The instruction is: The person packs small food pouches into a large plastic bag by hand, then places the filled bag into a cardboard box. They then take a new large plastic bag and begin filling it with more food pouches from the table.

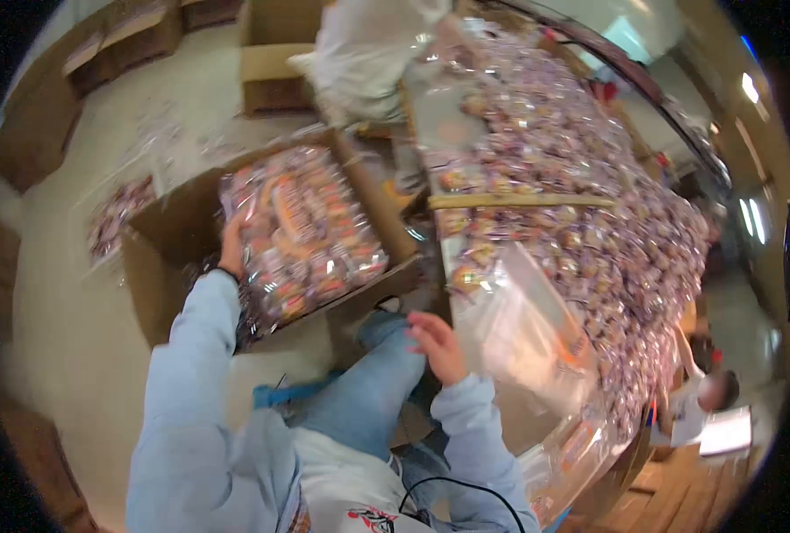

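Note:
My left hand [232,245] grips the left edge of a large clear bag [299,233] packed with small wrapped snacks in orange and white wrappers. This bag lies at the top of an open cardboard box [173,213], and its right side is free of any hand. Over my knee, my right hand [439,348] is slightly blurred, fingers loosely bent and apart, with nothing visible in it. To its right, flat clear plastic bags [537,333] with orange print lie on the table edge.
A heap of small wrapped snacks [581,160] covers the table, crossed by a wooden strip [524,202]. A person in white [373,53] works beyond the box. Another person [701,395] is at the far right. Several cardboard boxes [35,138] line the left; loose packets [121,213] lie on the floor.

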`<state>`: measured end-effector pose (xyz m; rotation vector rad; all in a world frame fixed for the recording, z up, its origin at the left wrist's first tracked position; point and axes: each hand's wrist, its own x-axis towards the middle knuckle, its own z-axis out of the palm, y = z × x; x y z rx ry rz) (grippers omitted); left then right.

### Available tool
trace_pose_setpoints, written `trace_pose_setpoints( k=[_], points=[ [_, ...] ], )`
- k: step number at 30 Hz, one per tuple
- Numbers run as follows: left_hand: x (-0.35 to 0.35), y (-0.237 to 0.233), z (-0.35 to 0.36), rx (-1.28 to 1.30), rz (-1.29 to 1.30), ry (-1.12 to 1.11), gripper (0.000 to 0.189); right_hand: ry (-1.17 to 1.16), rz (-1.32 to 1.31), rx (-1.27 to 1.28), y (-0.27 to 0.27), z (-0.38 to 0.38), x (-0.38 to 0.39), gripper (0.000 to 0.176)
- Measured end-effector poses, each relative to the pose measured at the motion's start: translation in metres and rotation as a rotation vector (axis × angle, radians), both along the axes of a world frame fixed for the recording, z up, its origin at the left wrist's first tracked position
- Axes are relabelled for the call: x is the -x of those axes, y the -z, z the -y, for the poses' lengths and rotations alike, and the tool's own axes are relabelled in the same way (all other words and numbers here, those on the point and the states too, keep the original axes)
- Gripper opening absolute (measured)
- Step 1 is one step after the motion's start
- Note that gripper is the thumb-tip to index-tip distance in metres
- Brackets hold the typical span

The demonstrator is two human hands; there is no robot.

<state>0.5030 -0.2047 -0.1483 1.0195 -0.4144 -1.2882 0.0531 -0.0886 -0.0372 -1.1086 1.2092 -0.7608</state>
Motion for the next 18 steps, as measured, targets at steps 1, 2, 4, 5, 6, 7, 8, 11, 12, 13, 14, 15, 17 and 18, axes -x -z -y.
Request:
trace_pose_setpoints(
  k=[1, 2, 4, 5, 6, 7, 8, 11, 12, 13, 14, 15, 17, 18],
  points=[
    [-0.012, 0.058, 0.021, -0.091, -0.15, -0.1, 0.037, 0.08, -0.049, 0.077, 0.0, -0.015, 0.021, 0.04],
    [0.008, 0.015, 0.008, -0.132, -0.126, -0.069, 0.056, 0.147, -0.091, 0.136, 0.002, -0.028, 0.039, 0.037],
    [0.031, -0.017, 0.005, -0.106, 0.154, -0.097, 0.06, 0.313, -0.413, 0.296, -0.023, -0.052, 0.056, 0.026],
    [0.027, -0.003, 0.017, -0.112, 0.355, -0.11, 0.067, 0.312, -0.575, 0.44, -0.02, -0.056, 0.071, 0.024],
    [0.022, 0.022, 0.036, -0.119, 0.555, -0.117, 0.074, 0.31, -0.739, 0.582, -0.015, -0.061, 0.087, 0.022],
    [0.023, 0.027, 0.044, -0.123, 0.757, -0.122, 0.082, 0.305, -0.904, 0.72, -0.009, -0.066, 0.097, 0.02],
    [0.021, 0.033, 0.043, -0.192, 1.001, -0.241, 0.084, 0.331, -0.917, 0.713, 0.0, -0.071, 0.103, 0.019],
    [0.026, -0.003, 0.032, -0.178, 1.522, -0.486, 0.087, 0.368, -0.972, 0.739, 0.018, -0.081, 0.116, 0.018],
    [0.028, -0.018, 0.031, -0.041, 1.555, -0.471, 0.085, 0.352, -1.0, 0.771, 0.022, -0.082, 0.117, 0.018],
    [0.029, -0.036, 0.032, 0.1, 1.587, -0.451, 0.083, 0.341, -1.025, 0.8, 0.027, -0.082, 0.116, 0.018],
    [0.036, -0.056, 0.034, 0.174, 1.642, -0.391, 0.081, 0.342, -1.026, 0.785, 0.029, -0.083, 0.114, 0.018],
    [0.05, -0.078, 0.038, 0.248, 1.691, -0.321, 0.078, 0.342, -1.032, 0.764, 0.025, -0.082, 0.112, 0.018],
    [0.075, -0.103, 0.047, 0.315, 1.81, -0.167, 0.071, 0.371, -1.03, 0.745, 0.018, -0.079, 0.11, 0.018],
    [0.085, -0.092, 0.056, 0.229, 1.937, -0.056, 0.071, 0.378, -1.018, 0.749, 0.018, -0.078, 0.11, 0.018]
  ],
)
